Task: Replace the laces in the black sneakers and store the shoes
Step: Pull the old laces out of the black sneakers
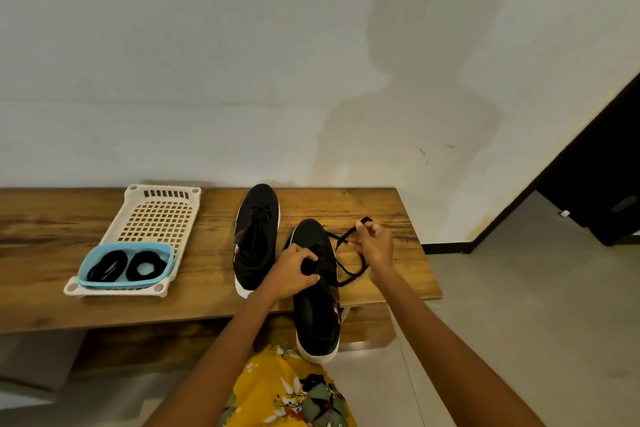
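The nearer black fabric sneaker [313,288] — its heel overhanging the wooden desk [374,211] — is gripped at the tongue by the left hand [294,272]. Its loose black lace [346,253] is pinched by the right hand [372,243]. A second black sneaker [256,236] lies beside it.

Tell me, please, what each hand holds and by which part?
Left hand grips the nearer sneaker at its tongue; right hand pinches its black lace near the free end.
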